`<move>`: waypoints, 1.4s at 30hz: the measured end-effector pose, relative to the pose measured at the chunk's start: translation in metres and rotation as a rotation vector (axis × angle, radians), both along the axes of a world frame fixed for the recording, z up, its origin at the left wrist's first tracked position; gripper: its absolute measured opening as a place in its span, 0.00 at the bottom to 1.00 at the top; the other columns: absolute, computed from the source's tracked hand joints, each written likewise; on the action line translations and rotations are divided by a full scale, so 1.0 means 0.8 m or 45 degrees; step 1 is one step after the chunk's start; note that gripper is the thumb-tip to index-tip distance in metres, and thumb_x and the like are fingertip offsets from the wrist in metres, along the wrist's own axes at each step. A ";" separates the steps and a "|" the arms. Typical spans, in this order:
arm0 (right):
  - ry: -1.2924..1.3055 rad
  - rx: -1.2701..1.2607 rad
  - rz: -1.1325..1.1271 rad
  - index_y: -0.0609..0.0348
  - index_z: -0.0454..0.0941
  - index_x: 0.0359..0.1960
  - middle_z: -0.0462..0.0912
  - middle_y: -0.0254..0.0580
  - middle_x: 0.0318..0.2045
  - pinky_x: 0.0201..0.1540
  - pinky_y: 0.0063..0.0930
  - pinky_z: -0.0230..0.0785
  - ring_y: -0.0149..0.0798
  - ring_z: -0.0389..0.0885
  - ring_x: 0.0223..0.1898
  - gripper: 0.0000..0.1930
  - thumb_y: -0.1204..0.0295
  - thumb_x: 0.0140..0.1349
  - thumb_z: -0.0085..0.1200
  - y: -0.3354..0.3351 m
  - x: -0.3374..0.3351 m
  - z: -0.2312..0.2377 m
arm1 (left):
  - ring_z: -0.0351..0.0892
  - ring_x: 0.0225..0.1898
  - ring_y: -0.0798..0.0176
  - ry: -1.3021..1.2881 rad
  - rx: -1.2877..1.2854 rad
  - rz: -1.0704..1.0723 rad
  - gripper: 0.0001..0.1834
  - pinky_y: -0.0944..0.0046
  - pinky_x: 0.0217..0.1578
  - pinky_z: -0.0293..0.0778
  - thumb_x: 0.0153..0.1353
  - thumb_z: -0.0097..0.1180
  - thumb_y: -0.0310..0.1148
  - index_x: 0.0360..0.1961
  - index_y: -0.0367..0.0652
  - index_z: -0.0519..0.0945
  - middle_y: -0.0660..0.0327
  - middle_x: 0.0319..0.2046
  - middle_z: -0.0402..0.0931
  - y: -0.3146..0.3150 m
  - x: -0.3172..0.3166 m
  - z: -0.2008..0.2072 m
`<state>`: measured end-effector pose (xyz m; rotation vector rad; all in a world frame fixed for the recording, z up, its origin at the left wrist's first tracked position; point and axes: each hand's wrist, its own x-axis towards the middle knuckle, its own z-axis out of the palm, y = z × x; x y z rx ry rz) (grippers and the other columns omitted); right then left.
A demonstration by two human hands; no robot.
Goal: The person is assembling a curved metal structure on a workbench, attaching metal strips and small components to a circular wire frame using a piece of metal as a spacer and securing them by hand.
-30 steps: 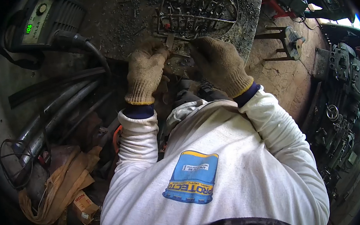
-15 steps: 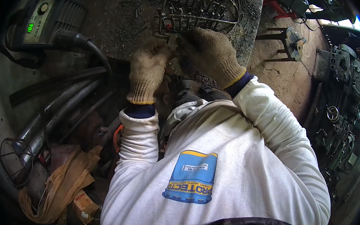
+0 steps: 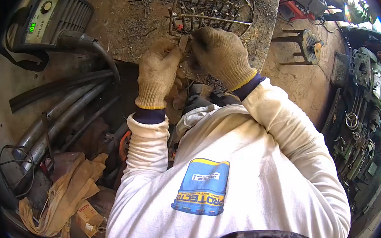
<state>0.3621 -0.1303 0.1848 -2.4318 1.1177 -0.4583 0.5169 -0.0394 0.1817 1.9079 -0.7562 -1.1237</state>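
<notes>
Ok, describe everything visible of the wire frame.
The frame looks like dull, brownish metal: a rounded rim, thin rods within it, and a crossbar along its near side. It lies on the table amid dark grit; the picture's top edge cuts it off. A small red bit shows at its near left corner. The right hand is close to its near side; contact can't be judged.

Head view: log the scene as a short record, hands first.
Left hand: gloved, appears to pinch a small flat piece
Right hand: gloved, fingers curled close beside that piece; their grip is hidden
Bench: gritty, bears a round-ended wire rack beyond the hands
Upper left: machine, green display lit
Left: pipes
Lower left: cloth, box
Right: stool
</notes>
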 end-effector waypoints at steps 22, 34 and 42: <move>-0.057 0.246 -0.014 0.59 0.85 0.40 0.87 0.56 0.37 0.46 0.51 0.79 0.60 0.87 0.42 0.15 0.59 0.69 0.57 0.003 -0.034 0.022 | 0.80 0.17 0.67 0.164 0.019 0.018 0.09 0.63 0.19 0.75 0.70 0.59 0.35 0.45 0.44 0.85 0.59 0.25 0.84 0.008 0.003 0.001; -0.190 0.259 -0.124 0.58 0.86 0.45 0.88 0.55 0.38 0.47 0.50 0.80 0.59 0.87 0.43 0.13 0.63 0.69 0.58 0.009 -0.040 0.000 | 0.83 0.20 0.65 0.132 0.050 -0.055 0.12 0.63 0.18 0.77 0.71 0.61 0.37 0.44 0.37 0.85 0.56 0.26 0.83 0.000 -0.019 0.022; -0.176 0.113 -0.055 0.57 0.83 0.38 0.86 0.54 0.34 0.41 0.53 0.78 0.61 0.86 0.38 0.14 0.58 0.68 0.57 0.008 -0.030 -0.002 | 0.86 0.20 0.63 -0.104 -0.081 -0.121 0.14 0.62 0.19 0.77 0.70 0.60 0.39 0.46 0.40 0.88 0.53 0.26 0.86 -0.001 -0.017 0.007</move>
